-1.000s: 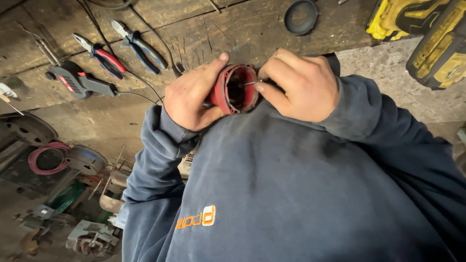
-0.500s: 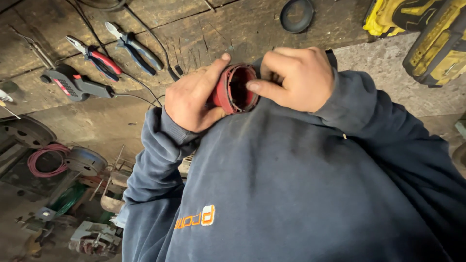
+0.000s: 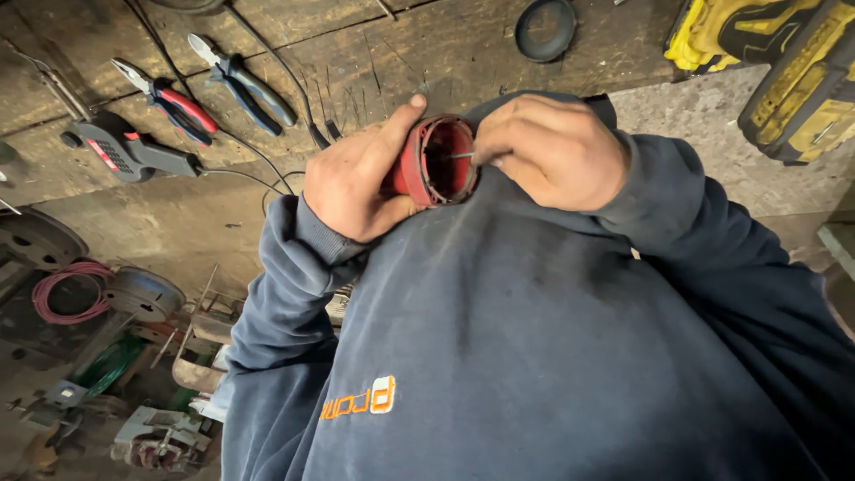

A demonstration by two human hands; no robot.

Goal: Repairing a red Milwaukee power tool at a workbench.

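Head view, looking down past a dark blue sweatshirt (image 3: 552,356) with an orange mark at the chest.

Left hand (image 3: 361,183): grip closed around a red round housing (image 3: 434,162), thumb stretched up along its rim, fingers wrapped behind. The housing is held in the air against the chest, just off the near edge of the wooden desk (image 3: 401,53), open end turned toward the right hand. Dark ribs visible inside the opening.

Right hand (image 3: 552,151): fingers pinched together on a thin metal pin (image 3: 459,155), whose tip reaches into the housing's open end. What the pin touches inside: cannot tell.

On the desk, well apart from the hands:
- red-handled pliers (image 3: 174,102), lying flat
- blue-handled pliers (image 3: 245,78), just beside the red ones
- grey soldering gun (image 3: 125,150) with a red patch, its black cord (image 3: 245,174) trailing toward the left sleeve
- dark round cap (image 3: 545,28), beyond the right hand
- yellow and black power tools (image 3: 784,62), far right corner

Below the desk, on the floor to the left: a coil of pink wire (image 3: 64,289), a grey round metal part (image 3: 142,292) next to it, and mixed scrap lower down, too cluttered to sort
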